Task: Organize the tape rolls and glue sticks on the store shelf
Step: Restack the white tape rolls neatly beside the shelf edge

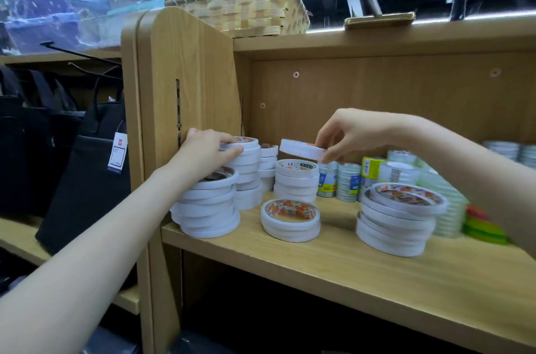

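White tape rolls stand in stacks on the wooden shelf (333,261). My left hand (204,152) rests on the tall back-left stack (246,177), fingers curled round its top rolls, just above the front-left stack (207,208). My right hand (348,134) pinches a single white tape roll (300,148) in the air above a short middle stack (295,181). A low stack of two or three rolls (290,219) lies in front, and a leaning stack (397,220) stands at the right.
Wrapped clear tape packs (345,181) and more clear rolls (443,208) line the back right, with green and pink items (483,227) beside them. A woven basket (246,11) sits on the top board. Black bags (72,168) hang left of the side panel (185,87).
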The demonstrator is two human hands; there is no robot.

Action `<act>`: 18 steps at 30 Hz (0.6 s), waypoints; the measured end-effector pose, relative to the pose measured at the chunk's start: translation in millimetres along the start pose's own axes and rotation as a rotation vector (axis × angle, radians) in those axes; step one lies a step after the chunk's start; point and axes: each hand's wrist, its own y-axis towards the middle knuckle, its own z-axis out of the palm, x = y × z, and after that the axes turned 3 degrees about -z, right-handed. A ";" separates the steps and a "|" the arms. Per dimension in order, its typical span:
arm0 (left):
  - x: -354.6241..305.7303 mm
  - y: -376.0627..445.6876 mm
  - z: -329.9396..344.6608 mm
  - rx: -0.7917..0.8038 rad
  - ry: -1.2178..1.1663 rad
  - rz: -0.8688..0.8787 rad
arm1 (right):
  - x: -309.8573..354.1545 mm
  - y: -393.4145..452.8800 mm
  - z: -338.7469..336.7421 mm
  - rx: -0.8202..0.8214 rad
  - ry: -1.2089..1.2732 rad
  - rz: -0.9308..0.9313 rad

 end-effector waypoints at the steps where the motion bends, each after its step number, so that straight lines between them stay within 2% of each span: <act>1: -0.4 -0.9 -0.8 0.009 -0.010 -0.007 | 5.5 -8.3 4.3 0.024 0.006 -0.019; 6: -1.2 -2.1 -2.0 0.011 -0.029 -0.019 | 20.5 -11.0 47.1 0.186 -0.073 -0.090; 9: 2.5 -0.5 -1.0 -0.002 -0.041 -0.010 | 20.4 -7.5 47.6 0.281 -0.005 -0.051; 10: 3.0 0.7 -1.1 -0.007 -0.052 -0.006 | 19.0 -5.5 40.1 0.261 0.055 -0.053; 12: 2.5 0.4 -0.2 -0.005 -0.041 -0.006 | 13.9 3.5 26.8 0.095 0.169 -0.065; 15: 1.0 0.9 0.9 -0.039 0.019 0.020 | -2.4 37.8 20.0 -0.137 0.109 -0.029; 18: 0.3 0.6 0.3 -0.065 0.006 0.041 | -12.4 81.1 31.2 -0.069 0.094 0.048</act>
